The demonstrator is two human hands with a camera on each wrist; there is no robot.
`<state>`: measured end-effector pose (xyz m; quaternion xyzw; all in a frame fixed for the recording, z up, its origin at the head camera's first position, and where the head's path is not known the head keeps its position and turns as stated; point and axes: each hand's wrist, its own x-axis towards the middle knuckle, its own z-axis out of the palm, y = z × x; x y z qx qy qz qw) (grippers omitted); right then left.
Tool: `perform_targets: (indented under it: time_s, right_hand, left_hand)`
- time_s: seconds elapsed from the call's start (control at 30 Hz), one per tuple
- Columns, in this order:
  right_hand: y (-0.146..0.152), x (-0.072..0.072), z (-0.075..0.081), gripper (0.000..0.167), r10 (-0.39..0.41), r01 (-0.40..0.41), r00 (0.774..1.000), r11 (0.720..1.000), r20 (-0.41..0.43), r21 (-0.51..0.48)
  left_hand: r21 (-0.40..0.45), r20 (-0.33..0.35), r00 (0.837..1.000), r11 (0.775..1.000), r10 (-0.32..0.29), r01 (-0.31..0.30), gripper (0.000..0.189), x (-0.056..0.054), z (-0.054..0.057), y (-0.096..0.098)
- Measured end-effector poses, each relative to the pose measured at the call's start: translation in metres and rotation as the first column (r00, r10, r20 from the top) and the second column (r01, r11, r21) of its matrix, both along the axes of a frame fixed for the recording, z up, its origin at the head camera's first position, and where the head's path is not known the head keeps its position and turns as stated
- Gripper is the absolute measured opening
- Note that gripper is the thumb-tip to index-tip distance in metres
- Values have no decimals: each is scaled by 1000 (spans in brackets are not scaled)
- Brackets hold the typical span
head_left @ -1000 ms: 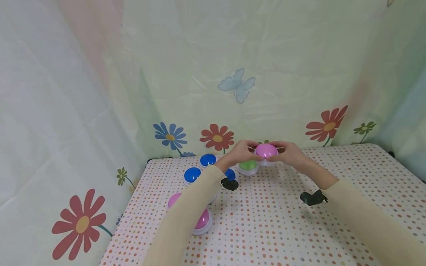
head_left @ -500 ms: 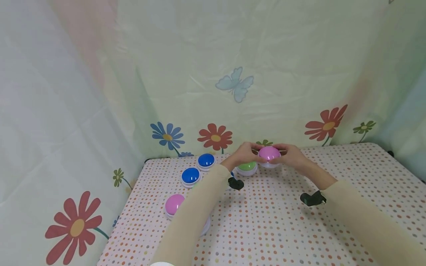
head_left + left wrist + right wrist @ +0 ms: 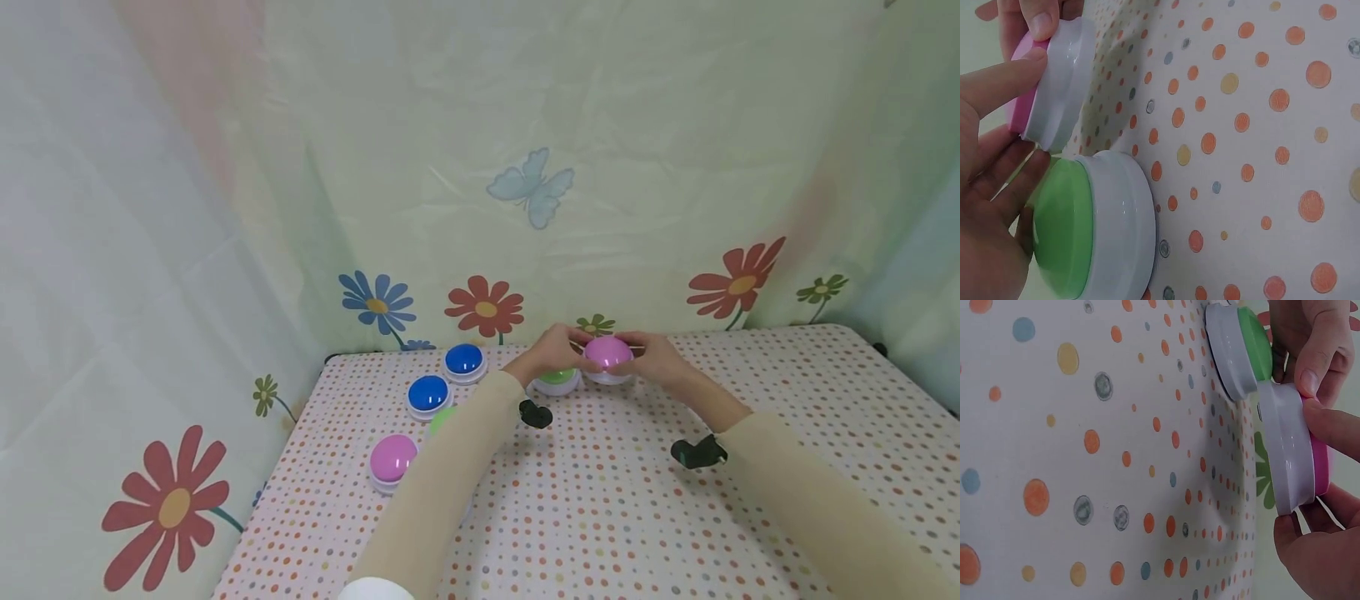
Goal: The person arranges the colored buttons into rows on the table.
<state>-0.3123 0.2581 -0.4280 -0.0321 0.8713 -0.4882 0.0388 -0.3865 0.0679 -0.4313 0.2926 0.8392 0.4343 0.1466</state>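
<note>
Two tan sleeves reach from the foreground over a dotted tabletop, dark pieces showing at the wrists. Nearest at left, a pink button on a white base sits close to the person's left sleeve, which partly covers a green button just beyond. A blue button stands near that green one, and a second blue button lies farther back, toward the tabletop's rear edge. Farther out, the left-hand grip and right-hand grip are both clamped on a pink-domed button held between them, dome up. Thumbs press its near side where pink meets white; other fingers reach around toward the far side. The right wrist view shows its white base raised off the tabletop. A green-domed button rests on the surface just beside it, partly behind the left-hand grip; whether the two buttons touch cannot be told. Behind, a pale fabric backdrop carries printed flowers and a blue butterfly.
</note>
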Motion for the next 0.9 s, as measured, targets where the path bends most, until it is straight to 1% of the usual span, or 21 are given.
perform_targets:
  time_s: [0.17,0.27,0.4,0.57,0.67,0.9]
  right_hand:
    - [3,-1,-8,72,20,-20,1000,1000,18,-8]
    - [3,-3,-14,75,9,-9,999,1000,33,-7]
    - [3,-5,-19,75,-5,5,1000,1000,30,0]
    - [2,-6,-20,76,-13,13,999,1000,42,2]
    - [3,-6,-21,77,-18,18,999,1000,52,-3]
    - [2,-6,-25,78,-39,41,997,999,62,-29]
  left_hand:
    - [-58,1,1000,998,-12,12,51,0,-4,1]
    - [-75,0,1000,997,-13,13,53,1,-5,2]
    - [-99,-8,1000,995,-3,2,53,0,-5,3]
    - [-142,-24,1000,990,-5,1,53,-3,-6,4]
    - [-153,-34,999,988,-11,6,52,-4,-7,4]
    - [-173,-58,998,985,-15,5,45,0,-6,3]
